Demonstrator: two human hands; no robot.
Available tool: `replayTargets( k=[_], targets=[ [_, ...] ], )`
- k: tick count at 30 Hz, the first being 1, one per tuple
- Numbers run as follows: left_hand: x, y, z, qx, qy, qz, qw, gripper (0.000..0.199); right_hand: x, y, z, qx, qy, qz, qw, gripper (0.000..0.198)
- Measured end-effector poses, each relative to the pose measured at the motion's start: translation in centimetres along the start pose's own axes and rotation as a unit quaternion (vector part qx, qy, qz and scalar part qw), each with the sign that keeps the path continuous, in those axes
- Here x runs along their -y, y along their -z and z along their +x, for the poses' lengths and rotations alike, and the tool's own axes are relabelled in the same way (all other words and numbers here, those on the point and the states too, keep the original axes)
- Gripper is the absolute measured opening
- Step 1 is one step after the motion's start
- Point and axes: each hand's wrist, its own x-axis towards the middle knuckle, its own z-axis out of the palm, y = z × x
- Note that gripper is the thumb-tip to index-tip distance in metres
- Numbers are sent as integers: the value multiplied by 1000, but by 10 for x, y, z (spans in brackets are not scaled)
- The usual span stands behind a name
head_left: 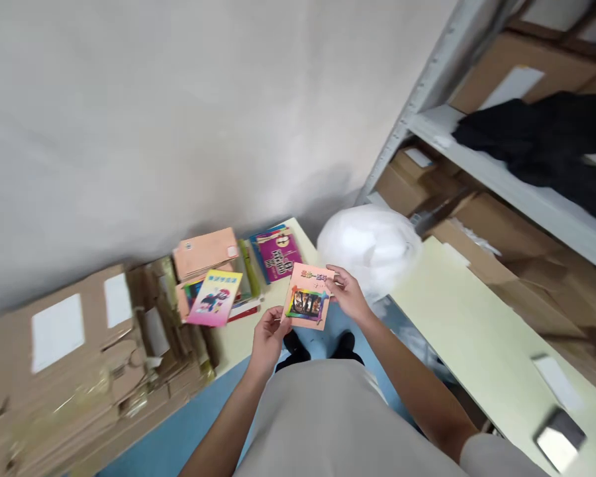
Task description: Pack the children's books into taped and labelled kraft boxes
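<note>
L hand (269, 334) holds the low left corner of a pink book (305, 298), thumb on the front. R hand (347, 293) pinches the same bk. near its top right corner. So both hands are closed on it, 1 per side. The bk. is up in the air in front of the tummy, w/ its cover facing up. The cover has a pic. w/ bright colors round it.

Past it, on the left table (236, 341), there's a pile of bks. A yellow and pink book (215, 298) lies on top, near a stack of pink books (207, 253) & a purple book (279, 257). Brown cardboard (97, 371) is stacked on the far left.

A big puffy white bundle (367, 242) sits just beside the R hand, btwn. the 2 tables. The right table (444, 301) has a dark and white thing (560, 438), too blurry to tell. A black cloth (551, 142) lies on the shelf (506, 169).
</note>
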Motion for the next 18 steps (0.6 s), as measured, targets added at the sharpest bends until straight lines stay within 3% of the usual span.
replayTargets(
  k=[4, 8, 13, 18],
  targets=[
    [11, -67, 3, 126, 10, 75, 989, 33, -5, 79, -38, -137, 15, 38, 990, 45],
    [30, -149, 0, 242, 56, 140, 958, 35, -13, 159, -84, -261, 16, 100, 960, 44],
    [72, -251, -10, 368, 50, 206, 905, 30, -26, 253, -135, -372, 27, 138, 917, 45],
    [109, -327, -30, 434, 85, 221, 869, 29, -36, 329, -179, -436, 33, 136, 889, 46]
  ],
)
